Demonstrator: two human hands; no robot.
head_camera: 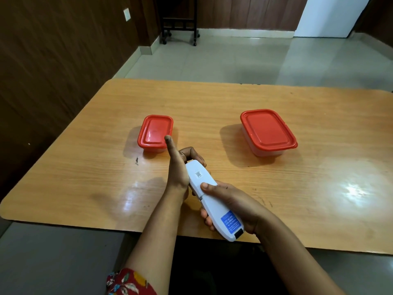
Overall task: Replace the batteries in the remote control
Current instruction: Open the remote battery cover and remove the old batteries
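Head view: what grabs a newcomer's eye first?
The white remote, back side up, held over the table's near edge by the left hand at its far end and the right hand at its near end. Behind it, two red-lidded containers: a smaller one left, a larger one right.

Two red-lidded tubs (155, 133) (268, 132), perhaps empty.

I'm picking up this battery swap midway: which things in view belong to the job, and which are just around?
In the job:
remote control, back side up
left hand at its far end
right hand gripping its near half

Role unclear, both lidded:
small red-lidded container
large red-lidded container
Both stand on the table.
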